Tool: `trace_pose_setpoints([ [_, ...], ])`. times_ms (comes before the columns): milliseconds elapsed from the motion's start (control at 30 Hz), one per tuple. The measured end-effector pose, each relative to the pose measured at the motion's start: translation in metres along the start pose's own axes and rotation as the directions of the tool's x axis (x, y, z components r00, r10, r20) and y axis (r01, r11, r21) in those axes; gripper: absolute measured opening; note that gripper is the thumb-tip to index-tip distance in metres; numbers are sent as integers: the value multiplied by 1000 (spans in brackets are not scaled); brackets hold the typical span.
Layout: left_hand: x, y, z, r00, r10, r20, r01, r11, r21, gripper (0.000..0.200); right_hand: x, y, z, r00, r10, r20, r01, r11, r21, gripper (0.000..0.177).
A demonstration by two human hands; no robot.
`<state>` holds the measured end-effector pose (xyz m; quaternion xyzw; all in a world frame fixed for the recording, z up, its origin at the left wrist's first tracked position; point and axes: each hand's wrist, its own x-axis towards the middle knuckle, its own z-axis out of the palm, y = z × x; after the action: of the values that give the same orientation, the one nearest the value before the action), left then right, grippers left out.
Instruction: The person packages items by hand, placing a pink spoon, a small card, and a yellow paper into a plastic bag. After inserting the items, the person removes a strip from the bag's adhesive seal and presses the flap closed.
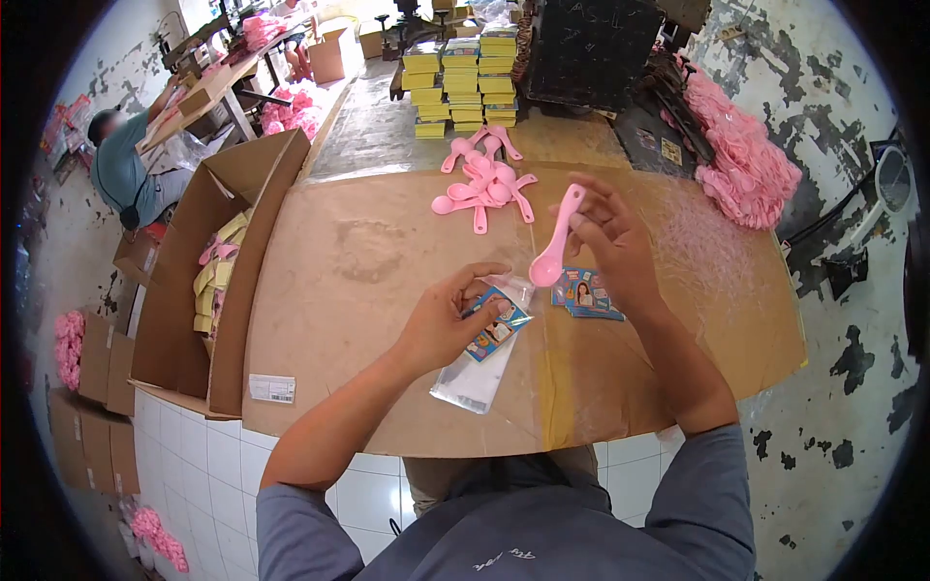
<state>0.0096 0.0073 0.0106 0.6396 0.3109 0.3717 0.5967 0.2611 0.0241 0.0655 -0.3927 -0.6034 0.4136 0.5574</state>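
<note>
My right hand (625, 242) pinches a pink plastic spoon (558, 242) by its handle, bowl down, above the table. In my left hand (436, 318) is a clear plastic bag (472, 384) together with a blue printed card (492, 334), my thumb pressing on the card. The spoon's bowl hangs close to the bag's upper end. Under my right hand lies a small pile of similar blue printed cards (593, 296). Farther back on the cardboard-covered table (339, 329), several more pink spoons (484, 184) lie in a loose heap.
An open cardboard box (165, 329) with yellow and pink packs inside stands at the left edge. Stacks of yellow-edged cards (462, 87) and a black case (589, 58) are at the back. Pink items (741, 145) are heaped at back right. Another person (136, 165) sits far left.
</note>
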Motion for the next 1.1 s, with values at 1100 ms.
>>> trace_pose_setpoints([
  [1100, -3, 15, -8, 972, -180, 153, 212, 948, -236, 33, -18, 7, 22, 975, -59, 214, 62, 998, -7, 21],
])
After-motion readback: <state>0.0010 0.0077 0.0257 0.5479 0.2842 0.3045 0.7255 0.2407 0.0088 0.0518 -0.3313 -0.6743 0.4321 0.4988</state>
